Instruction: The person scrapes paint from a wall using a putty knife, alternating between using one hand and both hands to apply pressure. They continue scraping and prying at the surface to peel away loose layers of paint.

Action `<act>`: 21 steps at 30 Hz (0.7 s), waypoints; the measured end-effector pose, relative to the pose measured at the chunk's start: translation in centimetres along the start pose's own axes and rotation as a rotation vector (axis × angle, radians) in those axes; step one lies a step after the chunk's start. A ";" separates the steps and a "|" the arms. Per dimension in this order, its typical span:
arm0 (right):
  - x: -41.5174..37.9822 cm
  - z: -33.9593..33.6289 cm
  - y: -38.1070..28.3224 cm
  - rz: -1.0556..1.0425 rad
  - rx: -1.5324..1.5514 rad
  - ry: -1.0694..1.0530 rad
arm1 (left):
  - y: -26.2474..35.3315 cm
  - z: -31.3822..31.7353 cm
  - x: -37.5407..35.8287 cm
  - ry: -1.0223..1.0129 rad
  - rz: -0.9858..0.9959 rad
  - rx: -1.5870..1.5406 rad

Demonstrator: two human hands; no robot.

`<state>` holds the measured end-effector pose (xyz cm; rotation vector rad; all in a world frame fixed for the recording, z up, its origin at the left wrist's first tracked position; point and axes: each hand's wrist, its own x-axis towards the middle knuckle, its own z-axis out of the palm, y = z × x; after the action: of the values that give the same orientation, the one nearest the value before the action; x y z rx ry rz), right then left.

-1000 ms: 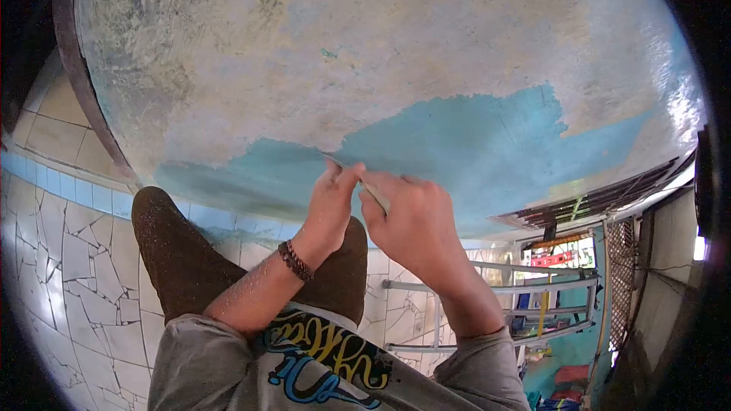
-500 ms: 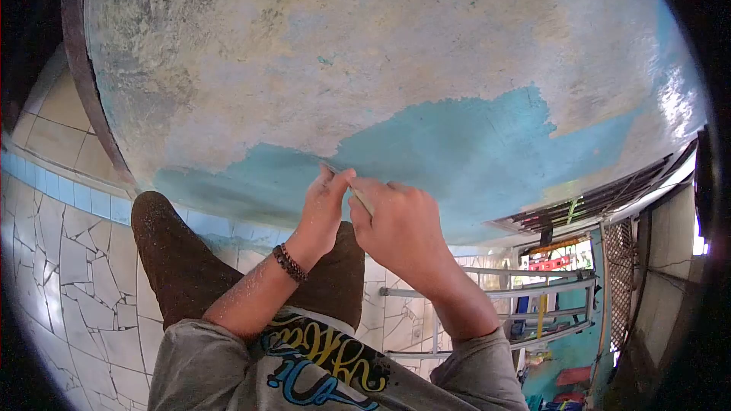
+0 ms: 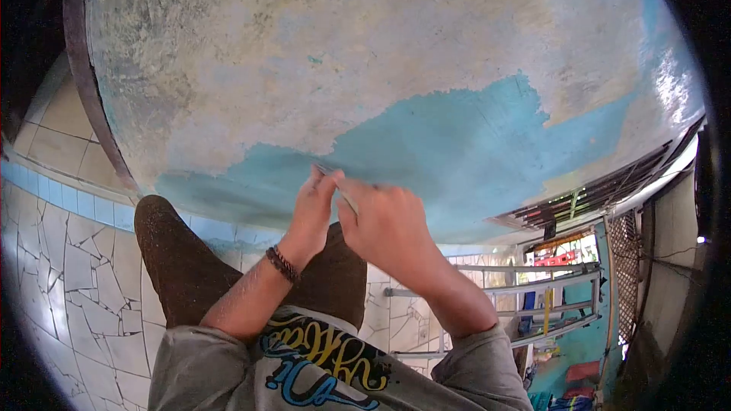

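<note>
Both hands are closed on a slim scraper (image 3: 348, 202) that slants up to the wall (image 3: 426, 38). My right hand (image 3: 387, 224) wraps its pale handle. My left hand (image 3: 308, 217), with a dark beaded bracelet on its wrist, pinches the tool nearer its tip. That tip meets the edge of a blue paint patch (image 3: 449, 144); my fingers hide most of the blade. Above the patch, the wall is bare and mottled grey-beige.
A metal ladder (image 3: 495, 289) lies or leans to the right, beside a slatted window opening (image 3: 579, 202). My knee (image 3: 171, 232) is close to the wall at left. Cracked-pattern tiles (image 3: 99, 281) cover the floor, with a blue tile strip (image 3: 76, 196) along a step.
My hands and the scraper have shifted slightly left in the view, with the grip unchanged. The view itself has moved a little, so the paint patch also appears farther left.
</note>
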<state>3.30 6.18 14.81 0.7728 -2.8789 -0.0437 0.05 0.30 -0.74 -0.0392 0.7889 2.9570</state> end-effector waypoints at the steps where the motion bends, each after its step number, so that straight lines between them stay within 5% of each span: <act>1: -0.7 -0.3 -0.1 0.006 -0.007 -0.011 | -0.1 0.2 0.0 -0.018 0.001 -0.001; 21: -1.4 -1.4 1.5 0.049 0.003 -0.006 | -0.2 1.3 0.4 -0.090 -0.046 0.000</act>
<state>3.99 8.18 16.08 0.7039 -2.9021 -0.0363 -0.32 1.18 0.24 0.0746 0.7658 2.8924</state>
